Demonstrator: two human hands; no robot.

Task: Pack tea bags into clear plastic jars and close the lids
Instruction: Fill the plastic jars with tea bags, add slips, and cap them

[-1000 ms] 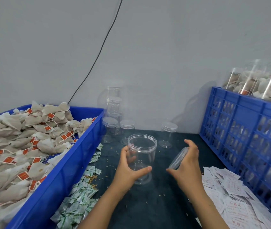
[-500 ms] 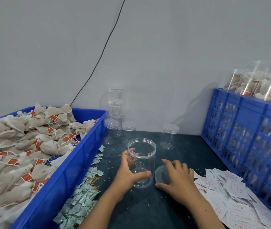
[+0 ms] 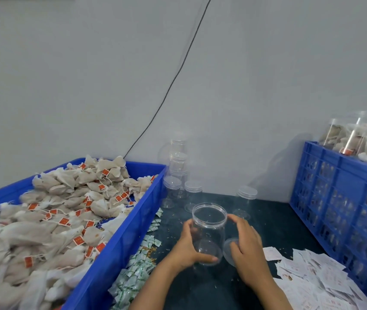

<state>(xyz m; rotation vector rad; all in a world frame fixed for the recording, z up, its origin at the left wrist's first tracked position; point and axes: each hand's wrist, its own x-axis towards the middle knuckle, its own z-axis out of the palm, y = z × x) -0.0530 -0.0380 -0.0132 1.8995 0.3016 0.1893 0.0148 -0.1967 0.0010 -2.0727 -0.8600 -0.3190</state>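
Clear open jar point(image 3: 209, 231) stands on the counter point(image 3: 267, 211), left hand point(image 3: 186, 246) fingers wrapped round it, right hand point(image 3: 245, 245) fingers relaxed beside it over the lid point(image 3: 228, 249).

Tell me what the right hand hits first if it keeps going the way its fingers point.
The right hand points up-left toward the open jar; its fingertips look already at the jar's wall near the rim, so the jar comes first. Actual contact is unclear.
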